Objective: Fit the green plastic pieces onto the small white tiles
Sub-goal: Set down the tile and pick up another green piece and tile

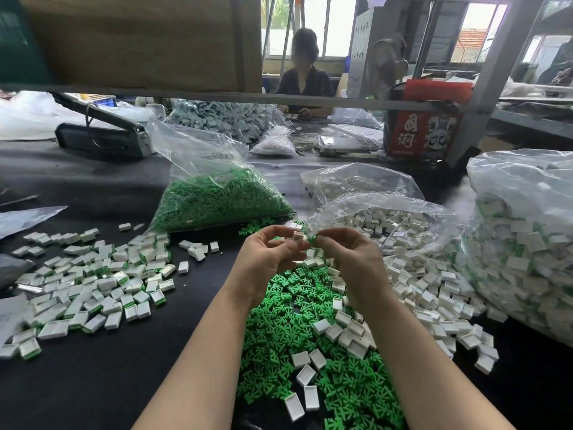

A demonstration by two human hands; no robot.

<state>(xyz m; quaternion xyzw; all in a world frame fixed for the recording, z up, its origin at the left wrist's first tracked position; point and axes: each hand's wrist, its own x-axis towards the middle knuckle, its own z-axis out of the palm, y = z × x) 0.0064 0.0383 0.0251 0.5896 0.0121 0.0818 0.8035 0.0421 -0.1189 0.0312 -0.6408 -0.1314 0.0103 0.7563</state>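
Note:
My left hand point(269, 259) pinches a small white tile point(298, 237) between thumb and fingertips, raised above the table. Just to its right, my right hand point(350, 262) pinches a green plastic piece point(312, 239) close beside the tile; whether they touch I cannot tell. Below the hands lies a heap of loose green pieces point(297, 336) with white tiles scattered over it. Loose white tiles point(428, 293) spread out to the right.
A pile of tiles with green edges point(93, 287) lies at the left. Behind stand a clear bag of green pieces point(217, 197), an open bag of white tiles point(390, 225) and a large full bag point(527, 243) at right. A person sits across the table.

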